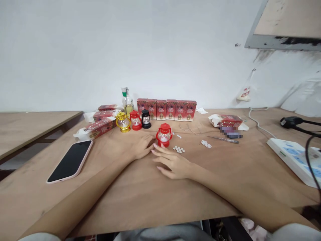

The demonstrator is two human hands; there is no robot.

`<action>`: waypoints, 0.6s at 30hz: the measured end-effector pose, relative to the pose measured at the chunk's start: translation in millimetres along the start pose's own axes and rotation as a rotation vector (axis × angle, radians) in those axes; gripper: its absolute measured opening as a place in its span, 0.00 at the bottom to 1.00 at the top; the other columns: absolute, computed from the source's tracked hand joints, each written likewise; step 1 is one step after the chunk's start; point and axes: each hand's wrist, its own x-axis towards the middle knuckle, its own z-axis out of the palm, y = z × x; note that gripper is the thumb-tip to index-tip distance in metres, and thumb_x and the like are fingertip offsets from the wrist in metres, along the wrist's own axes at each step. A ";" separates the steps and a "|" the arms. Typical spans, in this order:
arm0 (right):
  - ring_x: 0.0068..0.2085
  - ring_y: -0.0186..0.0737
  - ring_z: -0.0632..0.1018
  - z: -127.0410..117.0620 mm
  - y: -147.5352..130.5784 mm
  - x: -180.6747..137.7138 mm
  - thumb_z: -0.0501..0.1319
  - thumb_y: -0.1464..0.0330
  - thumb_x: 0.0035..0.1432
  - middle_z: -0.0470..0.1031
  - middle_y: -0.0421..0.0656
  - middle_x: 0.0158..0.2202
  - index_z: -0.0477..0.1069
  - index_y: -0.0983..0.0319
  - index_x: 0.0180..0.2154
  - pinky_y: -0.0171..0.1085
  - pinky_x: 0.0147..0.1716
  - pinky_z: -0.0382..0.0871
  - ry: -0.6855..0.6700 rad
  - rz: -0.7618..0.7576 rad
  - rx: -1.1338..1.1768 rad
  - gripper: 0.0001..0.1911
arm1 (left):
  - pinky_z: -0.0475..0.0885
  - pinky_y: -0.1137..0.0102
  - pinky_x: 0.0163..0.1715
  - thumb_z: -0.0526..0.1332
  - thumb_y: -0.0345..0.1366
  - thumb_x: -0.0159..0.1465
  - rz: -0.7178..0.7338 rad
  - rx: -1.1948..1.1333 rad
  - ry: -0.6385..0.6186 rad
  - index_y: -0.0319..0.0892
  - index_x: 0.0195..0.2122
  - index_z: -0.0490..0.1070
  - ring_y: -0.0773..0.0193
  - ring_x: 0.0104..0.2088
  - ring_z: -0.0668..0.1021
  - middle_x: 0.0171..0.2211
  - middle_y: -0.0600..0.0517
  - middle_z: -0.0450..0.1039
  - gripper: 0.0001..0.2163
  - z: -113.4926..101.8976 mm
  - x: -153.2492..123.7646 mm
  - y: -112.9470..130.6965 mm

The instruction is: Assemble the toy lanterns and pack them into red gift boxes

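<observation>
Both hands rest on the wooden table in front of a small red lantern (164, 135) that stands upright. My left hand (143, 147) lies with fingers stretched toward the lantern's base and holds nothing. Fingers apart, my right hand (174, 163) rests just below the lantern, its fingertips close to the left hand; whether they touch the base I cannot tell. Several button cells (179, 149) lie right of the lantern, near small white pieces (206, 144). Behind stand a gold lantern (123, 122), another red lantern (135, 120) and a black lantern (146, 119).
Red printed boxes (166, 109) line the wall; opened boxes (99, 128) lie left and another box (225, 120) right. A phone (71, 160) lies left. Rightward are a screwdriver (223, 139), bent wires (190, 129) and a power strip (296, 159). A bottle (128, 103) stands behind.
</observation>
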 end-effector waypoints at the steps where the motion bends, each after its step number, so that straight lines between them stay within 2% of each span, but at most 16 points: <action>1: 0.65 0.44 0.57 -0.3 -1.6 0.1 0.53 0.67 0.63 0.65 0.54 0.59 0.68 0.69 0.50 0.46 0.62 0.58 -0.056 0.004 0.055 0.18 | 0.61 0.57 0.54 0.58 0.41 0.57 0.002 0.018 0.049 0.44 0.39 0.72 0.48 0.48 0.73 0.43 0.43 0.74 0.11 -3.7 -1.2 3.4; 5: 0.65 0.41 0.57 -1.7 -4.9 0.0 0.54 0.62 0.63 0.56 0.51 0.64 0.59 0.63 0.59 0.47 0.64 0.53 -0.226 0.078 0.177 0.25 | 0.55 0.55 0.57 0.56 0.38 0.58 -0.035 0.270 0.342 0.42 0.44 0.69 0.47 0.54 0.67 0.48 0.41 0.70 0.14 -14.9 -5.4 6.9; 8: 0.66 0.43 0.53 -3.6 -5.4 -0.3 0.52 0.56 0.63 0.52 0.51 0.65 0.54 0.62 0.62 0.51 0.64 0.48 -0.271 0.085 0.186 0.30 | 0.52 0.53 0.57 0.56 0.38 0.58 -0.151 0.474 0.636 0.39 0.48 0.65 0.46 0.57 0.64 0.53 0.39 0.65 0.17 -32.1 -5.5 -11.8; 10: 0.67 0.45 0.51 -4.6 -5.8 -0.4 0.50 0.53 0.63 0.50 0.51 0.66 0.51 0.62 0.63 0.52 0.65 0.46 -0.295 0.085 0.181 0.32 | 0.51 0.51 0.56 0.56 0.38 0.59 -0.282 0.600 0.805 0.34 0.50 0.63 0.42 0.58 0.61 0.54 0.36 0.62 0.20 -52.9 -6.6 -30.4; 13: 0.67 0.45 0.49 -5.1 -6.6 -0.4 0.50 0.51 0.62 0.48 0.50 0.66 0.48 0.61 0.64 0.52 0.65 0.43 -0.317 0.088 0.178 0.35 | 0.53 0.47 0.53 0.57 0.38 0.58 -0.499 0.662 0.820 0.28 0.53 0.59 0.38 0.56 0.60 0.54 0.31 0.60 0.24 -90.5 -14.5 -57.0; 14: 0.67 0.45 0.49 -5.1 -6.8 -0.4 0.51 0.51 0.61 0.48 0.50 0.67 0.47 0.60 0.64 0.51 0.65 0.42 -0.322 0.092 0.177 0.36 | 0.53 0.46 0.52 0.58 0.39 0.57 -0.587 0.673 0.784 0.26 0.53 0.58 0.36 0.56 0.60 0.54 0.29 0.60 0.27 -101.5 -19.1 -64.3; 16: 0.67 0.44 0.49 -5.0 -7.1 -0.5 0.51 0.50 0.61 0.47 0.49 0.67 0.46 0.60 0.65 0.51 0.66 0.40 -0.326 0.095 0.178 0.37 | 0.54 0.43 0.50 0.60 0.40 0.55 -0.748 0.699 0.631 0.24 0.54 0.55 0.33 0.56 0.61 0.55 0.25 0.59 0.30 -117.6 -29.8 -76.5; 18: 0.67 0.44 0.49 -4.8 -7.1 -0.8 0.52 0.50 0.60 0.48 0.49 0.67 0.47 0.60 0.65 0.51 0.65 0.41 -0.319 0.093 0.179 0.37 | 0.58 0.44 0.47 0.61 0.41 0.54 -0.824 0.735 0.474 0.25 0.54 0.55 0.31 0.55 0.62 0.55 0.25 0.60 0.31 -125.8 -40.3 -85.9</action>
